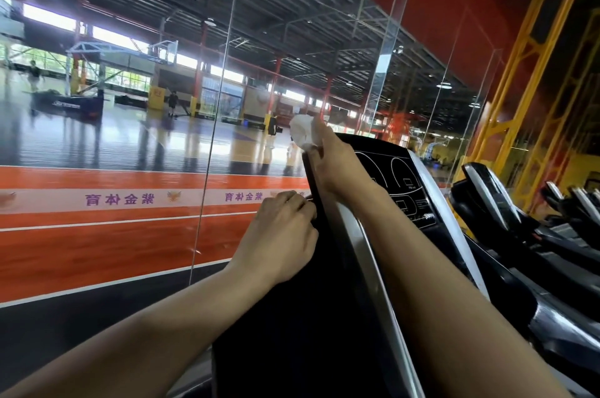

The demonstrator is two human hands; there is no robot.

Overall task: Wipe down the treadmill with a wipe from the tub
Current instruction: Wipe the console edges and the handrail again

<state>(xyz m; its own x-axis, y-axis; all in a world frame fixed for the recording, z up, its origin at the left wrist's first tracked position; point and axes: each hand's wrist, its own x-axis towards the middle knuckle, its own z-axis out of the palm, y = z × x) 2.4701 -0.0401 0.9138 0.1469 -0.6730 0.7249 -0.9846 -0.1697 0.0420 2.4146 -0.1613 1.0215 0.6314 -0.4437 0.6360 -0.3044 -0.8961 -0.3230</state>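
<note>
Both arms reach forward; the left hand (285,229) curls its fingers, the right hand (337,167) pinches higher up.

Purple characters, appearing mirrored and reading 紫金体育, are running twice along the white band (120,199) across the orange strip on the glass wall (97,235) at left; the treadmill console's (399,183) small print is staying illegible.

We stand at treadmill console (389,177), glass wall (130,138) behind it and left. Our right hand (337,167) on console's top left corner, wipe (301,131) there; left hand (285,235) nearer, on left edge. More treadmills (519,219) right.
</note>
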